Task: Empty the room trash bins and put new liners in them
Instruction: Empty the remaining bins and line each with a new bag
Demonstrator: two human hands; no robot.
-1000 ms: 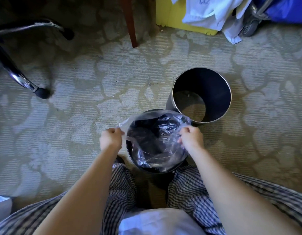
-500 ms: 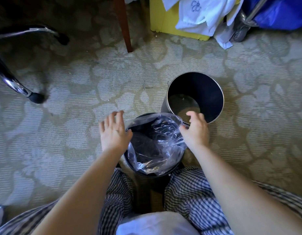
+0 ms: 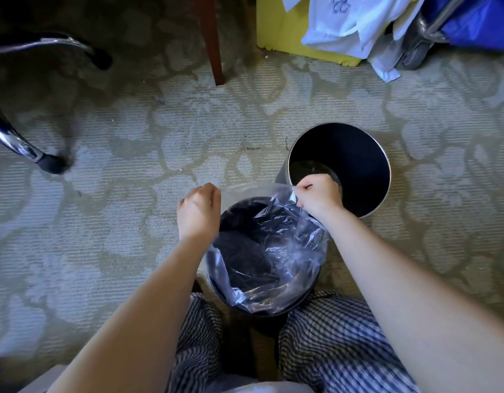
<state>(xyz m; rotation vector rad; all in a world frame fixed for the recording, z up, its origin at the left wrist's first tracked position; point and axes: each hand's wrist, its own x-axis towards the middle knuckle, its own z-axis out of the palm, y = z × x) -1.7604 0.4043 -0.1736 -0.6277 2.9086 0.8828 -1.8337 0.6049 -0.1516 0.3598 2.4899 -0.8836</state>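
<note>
Lining in hand: near bin [image 3: 239, 222] on carpet [image 3: 132, 194], clear liner [image 3: 273, 251] sagging inside, far hem lifted, pinched by right hand [image 3: 319, 195] and curled left hand [image 3: 198, 214]. Next, likely: stretch hem over rim. Second bin [image 3: 355, 157] just beyond, apparently unlined. Left fingertips hidden.

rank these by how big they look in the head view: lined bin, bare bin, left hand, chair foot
1. lined bin and bare bin: they look about alike, and the lined one is nearer the camera, so no ranking.
2. left hand
3. chair foot
</note>
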